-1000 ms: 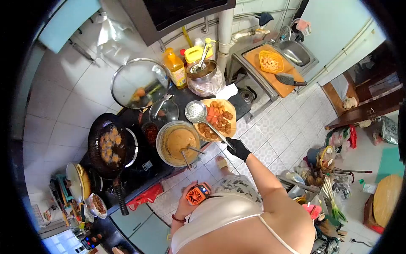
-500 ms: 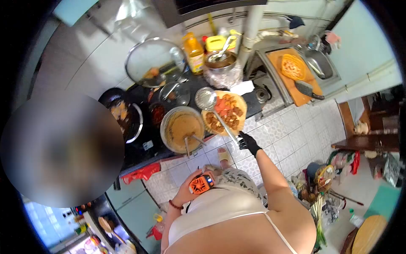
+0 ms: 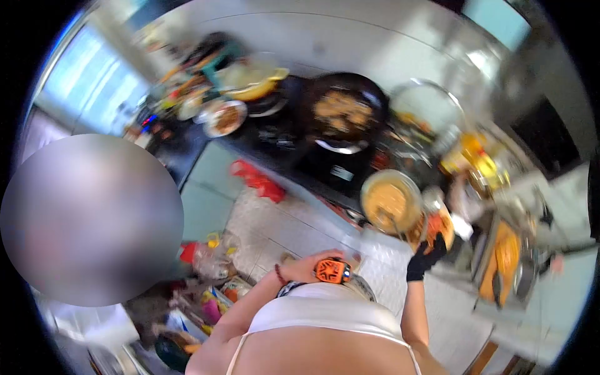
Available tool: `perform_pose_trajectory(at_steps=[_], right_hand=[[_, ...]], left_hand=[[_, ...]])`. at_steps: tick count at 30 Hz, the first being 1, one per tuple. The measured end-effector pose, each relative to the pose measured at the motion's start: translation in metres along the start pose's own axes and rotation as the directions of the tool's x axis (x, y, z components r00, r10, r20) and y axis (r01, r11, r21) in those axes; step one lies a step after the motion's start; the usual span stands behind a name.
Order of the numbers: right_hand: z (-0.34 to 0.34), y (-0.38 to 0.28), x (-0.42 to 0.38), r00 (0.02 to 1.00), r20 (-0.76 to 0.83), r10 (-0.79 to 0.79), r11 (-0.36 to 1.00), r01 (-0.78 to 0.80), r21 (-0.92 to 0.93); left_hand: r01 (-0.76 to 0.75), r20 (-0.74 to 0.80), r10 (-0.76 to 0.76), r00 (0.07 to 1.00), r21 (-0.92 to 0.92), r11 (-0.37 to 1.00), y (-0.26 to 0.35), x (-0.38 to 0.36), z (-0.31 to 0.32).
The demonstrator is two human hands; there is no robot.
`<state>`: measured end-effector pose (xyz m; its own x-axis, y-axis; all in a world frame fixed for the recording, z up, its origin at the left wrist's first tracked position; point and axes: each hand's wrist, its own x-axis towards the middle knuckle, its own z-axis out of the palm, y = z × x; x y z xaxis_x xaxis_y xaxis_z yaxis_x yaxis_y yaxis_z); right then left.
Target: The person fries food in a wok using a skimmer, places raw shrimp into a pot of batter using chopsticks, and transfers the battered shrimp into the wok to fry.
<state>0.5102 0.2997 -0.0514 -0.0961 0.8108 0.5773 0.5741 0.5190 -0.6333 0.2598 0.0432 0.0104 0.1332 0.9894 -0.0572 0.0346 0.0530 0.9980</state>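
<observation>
Orange device (image 3: 332,270) held against the torso, gripped in the bare left hand (image 3: 310,269). Right hand (image 3: 424,261), in a black glove, raised near the wooden board of food (image 3: 435,228) at the desk (image 3: 281,150) edge; blur hides whether it is closed on anything. Batter bowl (image 3: 390,201) just left of the board; dark wok (image 3: 344,112) behind it.
</observation>
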Motion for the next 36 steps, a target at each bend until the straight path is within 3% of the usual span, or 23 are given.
perform_pose_trajectory(at_steps=[2,3,6,7,8,11,12,13,14,16,18,21,24,26,27,28,29,30,31,32,34,36], right_hand=[[0.018,-0.056,0.008,0.977,0.052,-0.208,0.977,0.205,0.066],[0.026,-0.086,0.005,0.956,0.086,-0.281,0.956,0.271,0.112],[0.070,-0.179,-0.031,0.873,0.127,-0.470,0.857,0.417,0.303],[0.090,-0.192,-0.052,0.831,0.195,-0.521,0.822,0.428,0.375],[0.107,-0.225,-0.069,0.840,0.215,-0.498,0.811,0.365,0.457],[0.148,-0.310,-0.119,0.663,0.549,-0.508,0.751,0.029,0.660],[0.170,-0.317,-0.147,0.537,0.612,-0.581,0.751,0.065,0.657],[0.186,-0.323,-0.171,0.451,0.670,-0.590,0.644,-0.239,0.727],[0.196,-0.334,-0.190,0.246,0.799,-0.548,0.684,-0.419,0.598],[0.189,-0.384,-0.200,-0.022,0.678,-0.735,0.666,-0.215,0.715],[0.186,-0.432,-0.205,-0.077,0.508,-0.858,0.514,-0.140,0.847],[0.224,-0.459,-0.226,-0.024,0.379,-0.925,0.373,-0.239,0.896],[0.263,-0.477,-0.237,-0.219,0.581,-0.784,0.615,-0.397,0.681],[0.291,-0.491,-0.243,-0.308,0.641,-0.703,0.705,-0.421,0.570],[0.308,-0.500,-0.244,-0.356,0.664,-0.657,0.747,-0.425,0.511],[0.327,-0.509,-0.247,-0.398,0.668,-0.629,0.765,-0.470,0.440],[0.346,-0.514,-0.253,-0.443,0.668,-0.598,0.782,-0.507,0.363],[0.368,-0.521,-0.256,-0.489,0.662,-0.568,0.794,-0.536,0.286],[0.388,-0.532,-0.259,-0.458,0.601,-0.655,0.721,-0.617,0.315],[0.404,-0.550,-0.253,-0.484,0.570,-0.664,0.738,-0.543,0.400],[0.430,-0.596,-0.237,-0.529,0.509,-0.678,0.729,-0.396,0.559],[0.467,-0.601,-0.248,-0.588,0.547,-0.596,0.797,-0.512,0.318]], left_hand=[[-0.062,-0.034,0.056,0.998,-0.212,0.975,-0.003,-0.022,-0.010],[-0.081,-0.044,0.080,0.996,-0.003,0.997,0.000,-0.039,-0.021],[-0.007,-0.052,-0.018,0.999,-0.448,0.894,0.021,-0.115,-0.062],[0.013,-0.106,-0.067,0.992,-0.448,0.894,0.014,-0.139,-0.073],[-0.002,-0.163,-0.074,0.984,-0.425,0.905,0.016,-0.162,-0.081],[-0.056,-0.326,-0.082,0.942,-0.391,0.919,0.024,-0.233,-0.104],[-0.088,-0.384,-0.082,0.920,-0.404,0.910,0.021,-0.256,-0.108],[-0.118,-0.437,-0.086,0.895,-0.420,0.900,0.016,-0.274,-0.109],[-0.136,-0.490,-0.115,0.864,-0.446,0.885,0.011,-0.293,-0.109],[-0.154,-0.579,-0.196,0.792,-0.499,0.853,0.005,-0.329,-0.112],[-0.137,-0.662,-0.264,0.702,-0.489,0.862,0.020,-0.359,-0.120],[-0.174,-0.739,-0.269,0.617,-0.463,0.869,0.010,-0.391,-0.131],[0.020,-0.713,-0.419,0.562,-0.495,0.869,-0.011,-0.413,-0.160],[0.405,-0.747,-0.519,0.416,-0.359,0.841,-0.031,-0.432,-0.197],[0.576,-0.861,-0.381,0.338,-0.131,0.807,-0.053,-0.446,-0.220],[0.549,-0.935,-0.318,0.159,-0.184,0.815,-0.067,-0.461,-0.246],[0.554,-0.950,-0.307,0.063,-0.222,0.802,-0.066,-0.476,-0.278],[0.642,-0.998,-0.054,-0.032,-0.061,0.764,-0.096,-0.498,-0.309],[0.643,-0.981,-0.125,-0.146,-0.190,0.742,-0.098,-0.516,-0.343],[0.703,-0.981,-0.032,-0.194,-0.161,0.693,-0.105,-0.532,-0.374],[0.751,-0.957,-0.032,-0.287,-0.246,0.612,-0.121,-0.558,-0.428],[0.836,-0.942,-0.045,-0.334,-0.318,0.448,-0.145,-0.574,-0.469]])
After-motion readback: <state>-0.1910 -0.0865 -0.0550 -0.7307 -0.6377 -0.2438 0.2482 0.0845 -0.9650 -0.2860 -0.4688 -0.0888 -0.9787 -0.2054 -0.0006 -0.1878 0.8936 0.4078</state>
